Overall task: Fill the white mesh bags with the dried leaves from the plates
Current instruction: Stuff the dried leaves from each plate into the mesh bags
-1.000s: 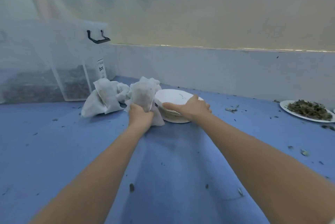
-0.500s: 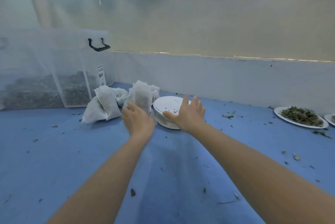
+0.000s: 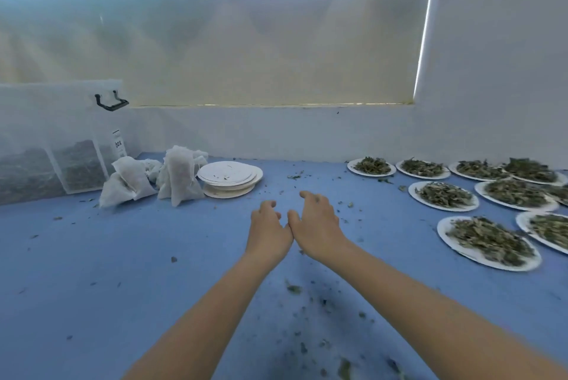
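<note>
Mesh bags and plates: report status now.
Left hand and right hand empty. Filled mesh bags beside empty plate stack. Leaf plates right, unobstructed.

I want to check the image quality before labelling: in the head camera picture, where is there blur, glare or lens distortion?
Head view: the far-right plates of dried leaves are smeared by blur, the nearest plate sharper; a bright strip of light glares at the blind's edge; the wide lens stretches both forearms; the left hand and right hand are fairly clear; the clear box looks hazy.
</note>
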{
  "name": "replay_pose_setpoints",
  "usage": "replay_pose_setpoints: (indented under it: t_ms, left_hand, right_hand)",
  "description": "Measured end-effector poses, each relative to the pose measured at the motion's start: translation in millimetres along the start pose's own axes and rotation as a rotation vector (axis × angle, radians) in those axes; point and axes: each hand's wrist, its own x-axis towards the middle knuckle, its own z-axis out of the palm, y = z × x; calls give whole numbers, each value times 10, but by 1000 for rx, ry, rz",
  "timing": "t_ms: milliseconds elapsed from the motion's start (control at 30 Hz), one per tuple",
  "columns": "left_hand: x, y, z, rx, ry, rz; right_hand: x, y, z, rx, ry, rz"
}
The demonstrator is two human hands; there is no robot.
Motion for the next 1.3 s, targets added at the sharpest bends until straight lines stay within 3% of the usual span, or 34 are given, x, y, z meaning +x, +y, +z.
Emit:
replay_pose_setpoints:
  t_ms: [333,567,667,800,967,1300]
  left_hand:
    - [-797,1120,1638,-75,-388,156]
    - [-777,1483,2510,123,-399,228]
    - [-643,1449,2690,215,-367,245]
    - [-433,1351,2838,290,-431,137]
    - [-358,1260,2936,372,-430,129]
    - [-498,1242,2652,235,-367,182]
  right_hand:
    - [-808,1440,-1484,-235,-55,269]
    - [-818,2366,-1844,-272,-29,492]
    - [-731,2615,-1816,-248,-45,592]
    - [-588,2794,-1746,-243,-29,693]
    - [-501,2833,-1665,-248,-26,701]
    - [-514,2528,-1678,-195,48,690]
